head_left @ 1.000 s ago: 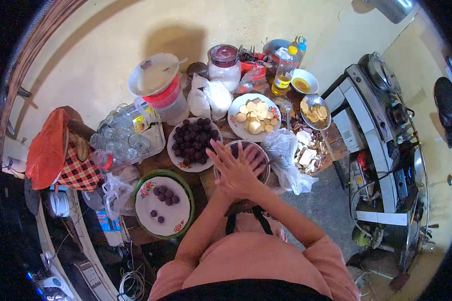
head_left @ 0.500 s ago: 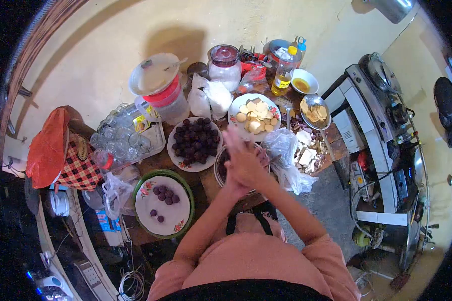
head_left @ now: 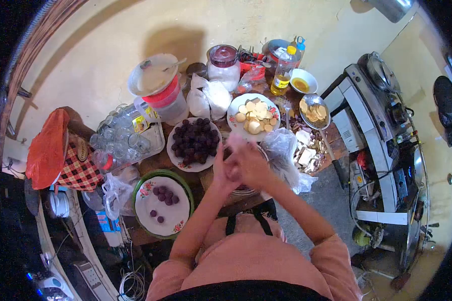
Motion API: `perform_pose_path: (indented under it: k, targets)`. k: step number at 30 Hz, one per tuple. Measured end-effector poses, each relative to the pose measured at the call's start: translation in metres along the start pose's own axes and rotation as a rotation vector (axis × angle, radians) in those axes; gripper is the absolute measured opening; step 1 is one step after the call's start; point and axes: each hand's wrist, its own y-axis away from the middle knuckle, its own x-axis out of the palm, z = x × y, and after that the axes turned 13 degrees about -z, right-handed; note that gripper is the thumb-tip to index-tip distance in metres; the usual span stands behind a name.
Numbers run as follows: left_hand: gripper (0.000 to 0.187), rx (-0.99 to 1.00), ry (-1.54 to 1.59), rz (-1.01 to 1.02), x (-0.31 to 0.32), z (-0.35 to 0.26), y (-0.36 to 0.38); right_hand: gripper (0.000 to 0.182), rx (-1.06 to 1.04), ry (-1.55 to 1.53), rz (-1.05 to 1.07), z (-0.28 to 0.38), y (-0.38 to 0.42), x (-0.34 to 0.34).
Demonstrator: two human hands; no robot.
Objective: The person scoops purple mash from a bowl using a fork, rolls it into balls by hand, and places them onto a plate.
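Observation:
Over a bowl (head_left: 243,191) at the table's near edge, my left hand (head_left: 224,170) and my right hand (head_left: 251,163) are cupped together, palms facing. Something small and purplish shows between them, partly hidden by the fingers. My right hand's fingers are blurred by motion. Just left of the hands stands a plate of dark purple balls (head_left: 195,142). Farther left, a flowered plate (head_left: 153,215) inside a green-rimmed tray holds several more purple balls. Behind my hands is a plate of pale round slices (head_left: 256,116).
A plastic bag (head_left: 281,155) lies right of the bowl, beside peelings (head_left: 309,153) and a ladle (head_left: 316,111). An oil bottle (head_left: 285,72), a lidded jar (head_left: 224,67) and a red-banded container (head_left: 165,98) stand at the back. Glasses (head_left: 118,140) fill a tray at left.
My hands have parted slightly from a pressed-together pose into a cupped one, and a purplish thing now shows between them. My left hand has shifted a little left.

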Motion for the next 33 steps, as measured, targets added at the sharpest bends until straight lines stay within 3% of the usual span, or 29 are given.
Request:
perform_pose_path:
  k: [2,5,6,9,10,13,15,18,20,23,25,26,27,29,33]
  targets:
    - [0.081,-0.079,-0.058,-0.221,0.044,0.0,0.029,0.071,0.096,0.009,-0.129,-0.008,-0.011,0.0]
    - [0.077,0.001,0.04,0.131,-0.017,0.036,-0.022,0.072,0.994,0.694,-0.514,0.019,0.016,0.114]
    - [0.076,0.107,0.082,0.219,-0.011,0.03,-0.019,0.072,0.751,0.506,-0.351,0.017,0.014,0.099]
    - [0.077,0.143,0.078,-0.059,0.015,-0.005,0.012,0.07,0.007,-0.061,0.131,0.002,-0.001,0.0]
    - [0.077,-0.108,0.057,-0.109,0.009,-0.012,0.016,0.068,0.076,0.019,0.021,-0.011,-0.001,0.001]
    - [0.077,0.216,-0.154,0.188,0.025,0.013,0.028,0.07,0.129,-0.307,-0.073,-0.005,-0.01,0.017]
    - [0.076,0.05,0.151,0.26,0.013,0.015,-0.002,0.068,-0.062,-0.048,-0.028,0.019,-0.005,0.015]
    - [0.074,0.007,0.122,0.087,0.015,0.004,0.006,0.064,-0.1,-0.153,0.022,0.017,0.002,0.002]
    - [0.072,-0.016,0.103,-0.029,0.027,-0.005,0.018,0.058,0.041,-0.29,0.004,0.011,-0.01,-0.013]
    - [0.07,-0.055,0.055,-0.047,0.036,-0.004,0.026,0.062,0.165,-0.542,-0.135,0.005,-0.014,-0.02]
    - [0.068,0.301,-0.17,0.201,0.041,0.001,0.038,0.057,0.314,-0.661,-0.257,0.006,-0.015,-0.04]
    - [0.068,0.107,0.007,0.137,0.029,-0.001,0.021,0.055,0.39,-0.719,-0.318,0.005,-0.014,-0.048]
    - [0.069,-0.09,0.184,0.073,0.029,-0.005,0.015,0.052,0.367,-0.612,-0.283,0.0,-0.008,-0.052]
    - [0.068,-0.07,0.16,0.004,0.031,-0.005,0.017,0.048,0.318,-0.391,-0.218,-0.007,0.009,-0.056]
    - [0.069,-0.022,0.081,0.033,0.034,-0.004,0.017,0.036,0.307,-0.273,-0.174,0.003,0.037,-0.044]
